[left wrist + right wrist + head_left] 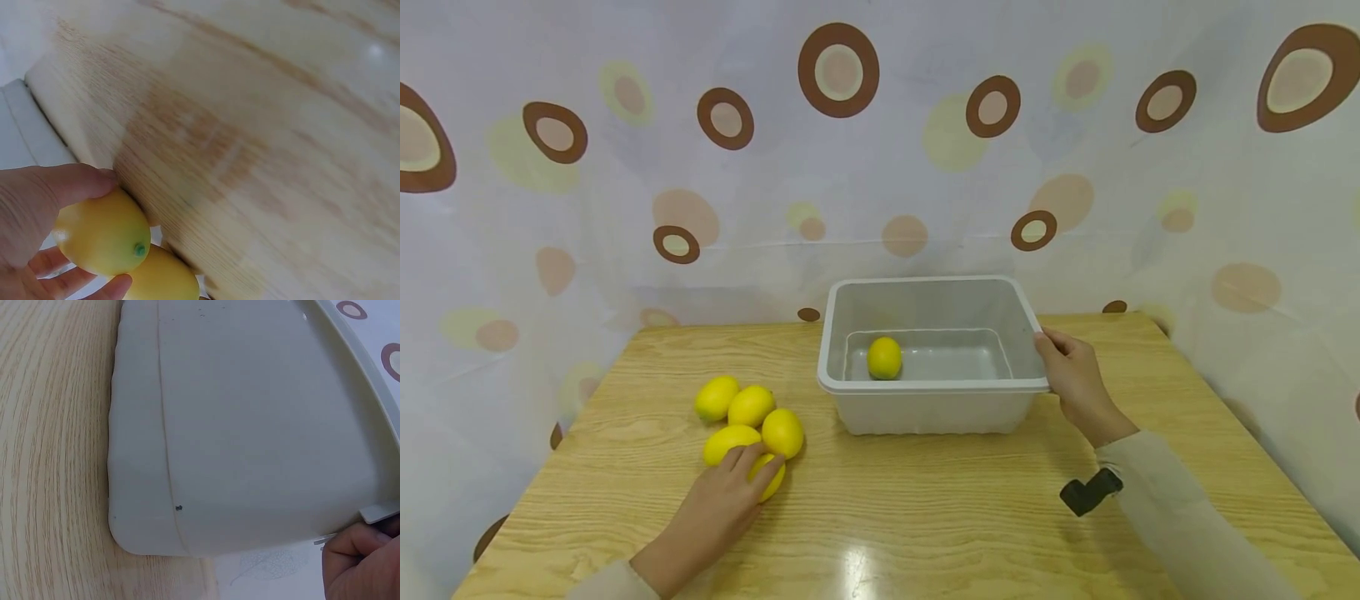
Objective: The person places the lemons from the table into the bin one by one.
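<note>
On the left part of the table, several yellow lemons lie in a close group. My left hand grips the nearest lemon; in the left wrist view the thumb and curled fingers are around that lemon, its green tip showing. Another lemon lies right beside it. My right hand pinches the right rim of a white plastic bin, thumb on top. One lemon sits inside the bin, left of its middle. The right wrist view shows the bin's outer wall beside the fingers.
The wooden table ends at the back against a white curtain printed with brown and pale rounds. A black strap hangs at the right sleeve. The bin stands near the back edge.
</note>
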The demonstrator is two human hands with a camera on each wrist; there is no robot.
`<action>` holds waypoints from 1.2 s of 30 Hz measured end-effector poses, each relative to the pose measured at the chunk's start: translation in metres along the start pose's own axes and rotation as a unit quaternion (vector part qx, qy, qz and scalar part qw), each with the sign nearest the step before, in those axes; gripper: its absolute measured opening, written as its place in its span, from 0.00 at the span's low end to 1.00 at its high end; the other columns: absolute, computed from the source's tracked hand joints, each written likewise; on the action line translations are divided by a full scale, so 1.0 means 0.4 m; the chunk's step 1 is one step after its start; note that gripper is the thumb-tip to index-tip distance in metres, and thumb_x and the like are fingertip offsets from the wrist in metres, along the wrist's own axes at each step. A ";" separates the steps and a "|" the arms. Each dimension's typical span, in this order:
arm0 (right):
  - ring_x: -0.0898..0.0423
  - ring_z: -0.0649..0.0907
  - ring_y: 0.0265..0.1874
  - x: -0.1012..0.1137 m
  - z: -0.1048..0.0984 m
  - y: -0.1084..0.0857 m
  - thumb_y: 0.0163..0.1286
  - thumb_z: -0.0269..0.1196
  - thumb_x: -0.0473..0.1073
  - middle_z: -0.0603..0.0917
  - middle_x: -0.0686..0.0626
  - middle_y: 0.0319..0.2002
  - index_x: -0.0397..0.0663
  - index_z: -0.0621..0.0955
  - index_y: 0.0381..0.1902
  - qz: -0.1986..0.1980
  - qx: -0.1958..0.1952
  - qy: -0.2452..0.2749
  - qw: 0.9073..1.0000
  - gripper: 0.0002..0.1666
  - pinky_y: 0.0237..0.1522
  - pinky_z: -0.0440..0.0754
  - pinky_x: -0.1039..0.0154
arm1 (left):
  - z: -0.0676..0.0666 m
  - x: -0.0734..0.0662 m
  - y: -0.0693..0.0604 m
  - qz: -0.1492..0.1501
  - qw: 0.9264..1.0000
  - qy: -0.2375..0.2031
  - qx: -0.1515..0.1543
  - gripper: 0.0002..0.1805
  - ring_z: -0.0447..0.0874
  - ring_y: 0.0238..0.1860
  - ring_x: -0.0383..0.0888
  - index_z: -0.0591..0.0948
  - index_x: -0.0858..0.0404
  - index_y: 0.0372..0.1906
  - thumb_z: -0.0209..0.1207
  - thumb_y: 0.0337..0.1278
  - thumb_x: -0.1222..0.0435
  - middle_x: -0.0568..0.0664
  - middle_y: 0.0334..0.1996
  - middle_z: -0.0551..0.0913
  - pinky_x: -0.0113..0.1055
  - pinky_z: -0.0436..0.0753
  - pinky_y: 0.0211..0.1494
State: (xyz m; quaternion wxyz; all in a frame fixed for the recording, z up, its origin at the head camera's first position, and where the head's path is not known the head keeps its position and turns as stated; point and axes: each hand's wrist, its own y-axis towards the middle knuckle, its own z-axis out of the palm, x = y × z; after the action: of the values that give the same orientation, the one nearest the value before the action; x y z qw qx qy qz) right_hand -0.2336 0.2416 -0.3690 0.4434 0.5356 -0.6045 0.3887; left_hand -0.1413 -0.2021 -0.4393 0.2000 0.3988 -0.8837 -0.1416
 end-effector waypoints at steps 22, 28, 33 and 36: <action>0.41 0.76 0.53 -0.001 -0.002 0.002 0.78 0.41 0.52 0.68 0.31 0.62 0.35 0.60 0.71 -0.003 0.003 0.009 1.000 0.33 0.37 0.81 0.72 | -0.025 -0.005 0.016 -0.019 0.997 -0.026 0.064 0.38 0.75 0.47 0.51 0.76 0.64 0.54 0.78 0.28 0.66 0.57 0.50 0.73 0.35 0.82 0.36; 0.39 0.75 0.54 -0.003 -0.002 -0.001 0.78 0.41 0.52 0.67 0.30 0.62 0.34 0.59 0.72 -0.009 0.010 0.011 1.000 0.34 0.38 0.82 0.72 | -0.051 0.002 0.032 -0.001 0.999 -0.032 0.009 0.40 0.77 0.46 0.54 0.74 0.64 0.53 0.78 0.24 0.67 0.59 0.49 0.75 0.40 0.83 0.39; 0.39 0.74 0.55 -0.002 -0.002 0.000 0.78 0.41 0.53 0.67 0.30 0.62 0.35 0.59 0.72 -0.007 0.007 0.011 1.000 0.34 0.37 0.81 0.72 | -0.082 0.011 0.058 -0.006 0.999 -0.045 -0.004 0.40 0.79 0.46 0.54 0.74 0.64 0.55 0.78 0.27 0.67 0.59 0.50 0.76 0.42 0.84 0.37; 0.39 0.74 0.55 -0.002 -0.001 0.000 0.78 0.41 0.53 0.68 0.31 0.62 0.36 0.59 0.72 -0.005 0.006 0.009 1.000 0.34 0.37 0.81 0.72 | -0.103 0.020 0.079 -0.006 0.999 -0.049 -0.006 0.38 0.79 0.47 0.55 0.74 0.64 0.56 0.76 0.29 0.69 0.60 0.50 0.76 0.43 0.84 0.41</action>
State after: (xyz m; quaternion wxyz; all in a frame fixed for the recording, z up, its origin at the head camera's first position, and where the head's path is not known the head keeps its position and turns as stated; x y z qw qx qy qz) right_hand -0.2336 0.2423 -0.3697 0.4475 0.5375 -0.5958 0.3949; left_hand -0.1475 -0.1916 -0.3882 0.1575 0.3954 -0.8893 -0.1674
